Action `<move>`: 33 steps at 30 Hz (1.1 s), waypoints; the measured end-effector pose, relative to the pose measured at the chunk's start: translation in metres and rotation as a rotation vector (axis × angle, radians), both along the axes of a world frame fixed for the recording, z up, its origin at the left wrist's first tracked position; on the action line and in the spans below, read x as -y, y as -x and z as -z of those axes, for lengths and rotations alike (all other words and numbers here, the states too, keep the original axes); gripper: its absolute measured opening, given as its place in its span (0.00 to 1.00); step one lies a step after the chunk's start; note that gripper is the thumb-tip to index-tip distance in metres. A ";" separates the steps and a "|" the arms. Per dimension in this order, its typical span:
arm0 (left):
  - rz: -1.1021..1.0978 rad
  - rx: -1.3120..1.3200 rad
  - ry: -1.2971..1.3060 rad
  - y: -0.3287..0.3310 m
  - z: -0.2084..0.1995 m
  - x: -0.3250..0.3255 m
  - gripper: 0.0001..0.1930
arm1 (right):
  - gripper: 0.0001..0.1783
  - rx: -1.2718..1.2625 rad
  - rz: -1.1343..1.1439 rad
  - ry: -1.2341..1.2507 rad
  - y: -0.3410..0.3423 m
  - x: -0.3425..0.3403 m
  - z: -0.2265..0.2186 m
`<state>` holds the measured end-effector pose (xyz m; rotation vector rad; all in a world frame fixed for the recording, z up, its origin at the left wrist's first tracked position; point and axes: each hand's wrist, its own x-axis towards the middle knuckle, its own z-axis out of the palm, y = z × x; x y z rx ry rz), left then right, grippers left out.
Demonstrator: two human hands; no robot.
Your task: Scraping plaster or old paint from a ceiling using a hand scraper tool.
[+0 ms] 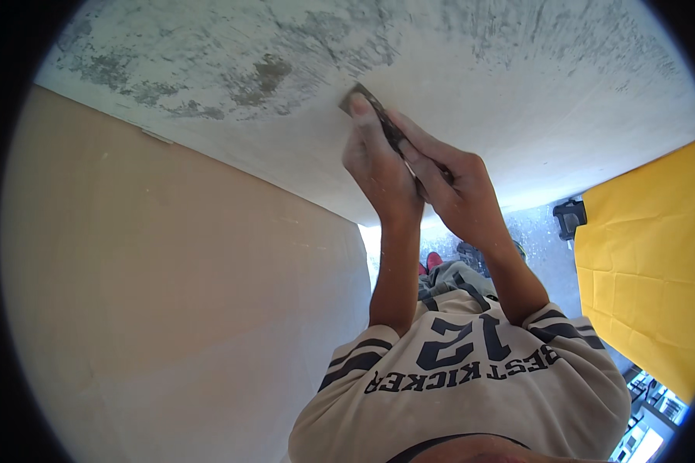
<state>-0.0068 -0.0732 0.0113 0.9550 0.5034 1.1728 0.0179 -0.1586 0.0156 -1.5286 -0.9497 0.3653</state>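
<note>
A mottled gray-and-white plaster-like surface point(517, 100) spreads beyond the 2 hands; a smooth tan wall point(185, 270) stands to their left, and a creased yellow sheet point(649, 262) is well to their right. The right hand point(457, 185) and left hand point(380, 166) both grip a dark narrow block point(384, 122), held between them, apparently against the plaster-like surface. Its long axis slants from the right palm past the left thumb, the far end pointing forward and left.

light: bright, cool on floor point(546, 235) | left wall point(170, 270): dimmer, warmer | glare: lower right | rim: black, edges bent
</note>
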 end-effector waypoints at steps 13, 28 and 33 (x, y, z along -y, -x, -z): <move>-0.028 -0.007 0.019 0.005 -0.015 0.000 0.27 | 0.22 0.039 -0.052 -0.051 -0.004 -0.012 -0.006; -0.051 -0.008 -0.084 0.001 -0.001 -0.006 0.28 | 0.22 -0.048 0.008 -0.070 0.002 -0.008 0.003; -0.028 -0.060 -0.072 0.002 -0.005 -0.009 0.28 | 0.22 -0.070 0.009 -0.081 0.003 -0.010 0.001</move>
